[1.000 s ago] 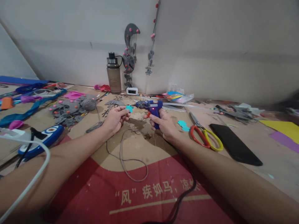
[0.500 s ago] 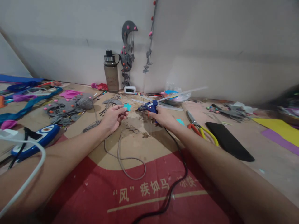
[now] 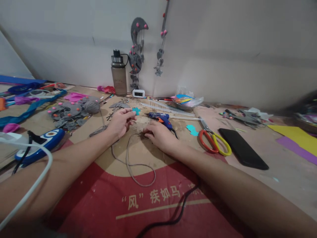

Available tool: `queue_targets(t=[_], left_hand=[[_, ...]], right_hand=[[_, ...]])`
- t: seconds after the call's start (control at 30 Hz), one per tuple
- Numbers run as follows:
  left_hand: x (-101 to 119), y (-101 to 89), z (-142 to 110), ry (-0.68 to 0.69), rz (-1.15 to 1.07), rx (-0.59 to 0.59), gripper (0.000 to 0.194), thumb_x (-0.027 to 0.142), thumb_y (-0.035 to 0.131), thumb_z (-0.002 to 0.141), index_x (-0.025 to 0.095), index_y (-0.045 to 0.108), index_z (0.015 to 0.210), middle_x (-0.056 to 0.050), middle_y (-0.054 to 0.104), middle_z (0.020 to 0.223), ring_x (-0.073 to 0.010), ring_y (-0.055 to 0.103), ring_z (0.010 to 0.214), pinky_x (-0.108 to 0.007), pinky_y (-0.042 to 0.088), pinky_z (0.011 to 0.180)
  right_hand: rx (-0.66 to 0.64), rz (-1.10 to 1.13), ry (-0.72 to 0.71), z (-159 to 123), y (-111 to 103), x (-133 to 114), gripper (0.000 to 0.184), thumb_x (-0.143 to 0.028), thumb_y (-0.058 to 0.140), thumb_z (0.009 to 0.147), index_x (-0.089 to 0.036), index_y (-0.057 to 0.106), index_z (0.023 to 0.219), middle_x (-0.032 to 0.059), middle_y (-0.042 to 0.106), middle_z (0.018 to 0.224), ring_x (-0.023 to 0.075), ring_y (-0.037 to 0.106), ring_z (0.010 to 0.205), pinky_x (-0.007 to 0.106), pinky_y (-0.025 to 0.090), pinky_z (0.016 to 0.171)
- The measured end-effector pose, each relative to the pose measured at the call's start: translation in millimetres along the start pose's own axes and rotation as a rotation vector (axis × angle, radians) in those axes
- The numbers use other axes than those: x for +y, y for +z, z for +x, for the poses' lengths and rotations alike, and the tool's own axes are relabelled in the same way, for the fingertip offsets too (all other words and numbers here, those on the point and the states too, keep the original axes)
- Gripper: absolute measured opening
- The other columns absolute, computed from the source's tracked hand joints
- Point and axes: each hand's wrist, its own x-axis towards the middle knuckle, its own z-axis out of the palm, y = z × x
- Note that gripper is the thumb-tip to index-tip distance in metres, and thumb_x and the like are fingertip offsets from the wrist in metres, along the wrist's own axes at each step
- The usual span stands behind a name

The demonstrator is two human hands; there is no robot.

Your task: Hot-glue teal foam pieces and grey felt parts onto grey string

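Observation:
Between the thumb and fingers of my left hand (image 3: 122,123) is a small turquoise cutout (image 3: 136,111), held just above the work surface. My right hand (image 3: 162,136) is low over the cardboard, its fingers curled at the end of a thin grey cord (image 3: 128,162); the fingertips seem pinched on it, though partly hidden. From there the cord runs in a loose loop toward me. Just beyond my right hand a blue glue gun (image 3: 162,117) lies on its side, a clear glue stick out of its back. A second turquoise cutout (image 3: 192,130) lies to its right.
Scissors (image 3: 215,142) with red and yellow handles and a black phone (image 3: 242,148) lie on the right. A bottle (image 3: 119,77) and small clock (image 3: 138,94) stand by the wall. Grey felt pieces and yarn (image 3: 91,107) lie left. A dark cable (image 3: 170,221) crosses the red cardboard.
My right hand has let go of the glue gun, which now lies on the table, and has moved nearer to me and left, onto the grey cord. The left hand still holds the cutout.

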Motion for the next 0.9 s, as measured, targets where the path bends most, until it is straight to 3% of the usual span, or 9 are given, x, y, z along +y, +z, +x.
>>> queue_targets(t=[0.1,0.2,0.27,0.4,0.53,0.63,0.8,0.9], left_hand=[[0,1.9,-1,-0.004,0.029,-0.002,0.013,0.014,0.068,0.066,0.013,0.058,0.073,0.000,0.058,0.059,-0.0057,0.052,0.048,-0.013,0.036,0.039],[0,3.9,-3,0.003,0.062,-0.013,0.014,0.016,0.070,0.066,0.013,0.058,0.073,0.000,0.058,0.057,-0.0059,0.051,0.047,-0.014,0.036,0.039],[0,5.7,-4,0.012,0.098,-0.031,0.014,0.017,0.070,0.066,0.013,0.058,0.071,0.000,0.058,0.055,-0.0056,0.050,0.044,-0.014,0.036,0.040],[1,10.1,-10,0.008,0.193,-0.054,0.015,0.020,0.071,0.067,0.013,0.058,0.069,-0.001,0.058,0.053,-0.0050,0.047,0.041,-0.015,0.034,0.039],[1,13.6,-14,-0.023,0.249,-0.076,0.017,0.024,0.072,0.067,0.013,0.058,0.071,-0.002,0.061,0.057,-0.0047,0.047,0.039,-0.015,0.031,0.037],[1,16.5,-16,-0.037,0.280,-0.084,0.016,0.023,0.070,0.069,0.013,0.058,0.070,-0.003,0.061,0.056,-0.0048,0.046,0.037,-0.015,0.030,0.036],[3,23.3,-20,-0.073,0.310,-0.069,0.011,0.017,0.068,0.070,0.013,0.059,0.069,-0.002,0.060,0.052,-0.0054,0.046,0.035,-0.015,0.031,0.034],[3,26.3,-22,-0.102,0.333,-0.080,0.009,0.017,0.068,0.071,0.012,0.061,0.071,-0.002,0.060,0.053,-0.0056,0.047,0.036,-0.015,0.031,0.033]], right_hand=[[0.005,-0.040,0.000,-2,3,-2,0.014,-0.012,0.050,0.079,-0.020,0.055,0.069,0.0049,0.055,0.080,0.0181,0.052,0.078,0.034,0.043,0.073],[0.087,0.022,0.088,-3,-1,-6,0.010,-0.015,0.048,0.079,-0.020,0.049,0.071,0.0040,0.054,0.076,0.0171,0.051,0.073,0.033,0.043,0.069],[0.184,0.218,0.172,-2,-6,-9,0.005,-0.020,0.047,0.081,-0.021,0.045,0.076,0.0032,0.057,0.078,0.0159,0.053,0.073,0.033,0.045,0.070],[0.331,0.829,0.274,2,-20,-14,0.008,-0.028,0.041,0.086,-0.022,0.037,0.083,-0.0014,0.057,0.078,0.0114,0.059,0.074,0.033,0.049,0.076],[0.344,1.050,0.356,6,-28,-15,0.009,-0.024,0.043,0.082,-0.024,0.034,0.082,-0.0097,0.043,0.064,0.0048,0.043,0.048,0.026,0.050,0.063],[0.300,0.890,0.358,6,-29,-12,0.006,-0.023,0.042,0.082,-0.024,0.036,0.081,-0.0099,0.037,0.061,0.0051,0.030,0.043,0.022,0.042,0.050],[0.305,0.280,0.175,4,-31,-4,0.007,-0.025,0.047,0.084,-0.020,0.049,0.079,-0.0025,0.048,0.068,0.0106,0.042,0.060,0.025,0.036,0.056],[0.292,0.104,0.079,2,-33,-2,0.006,-0.023,0.051,0.084,-0.019,0.053,0.079,0.0009,0.054,0.073,0.0132,0.046,0.067,0.027,0.037,0.063]])
